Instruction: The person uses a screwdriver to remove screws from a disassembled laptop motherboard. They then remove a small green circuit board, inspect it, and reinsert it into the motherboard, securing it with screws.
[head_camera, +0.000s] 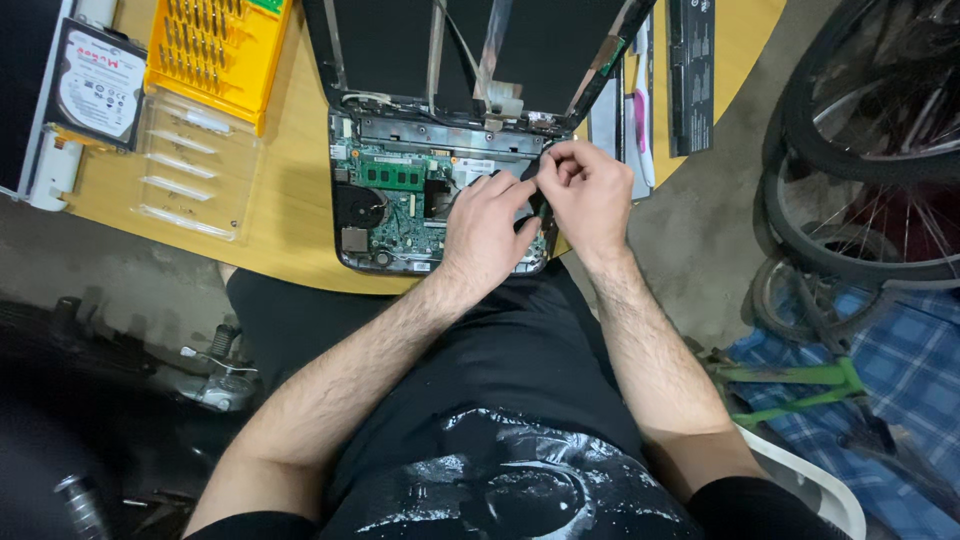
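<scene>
Opened laptop (440, 190) lying on the yellow tabletop (290, 200), bottom cover off, green circuit board (400, 205) laid bare with a memory stick (393, 174) across its upper part and a round fan (360, 208) at its left. Left hand (485, 235) resting flat on the right part of the board, fingers (500, 190) half curled and pressing down, gripping nothing that can be made out. Right hand (590, 195) just beside it at the laptop's right edge, thumb and forefinger pinched on a small black strip (530, 172), perhaps a cable or tape; hard to tell which. Both hands touching each other near that strip. Dark lid (470, 45) tilted back beyond the board. Yellow screwdriver-bit case (215, 50) and its clear lid (195, 165) to the left, a hard drive (98, 85) beyond those. Long black battery (690, 75) to the right. Bicycle wheels (870, 150) on the floor at far right.
</scene>
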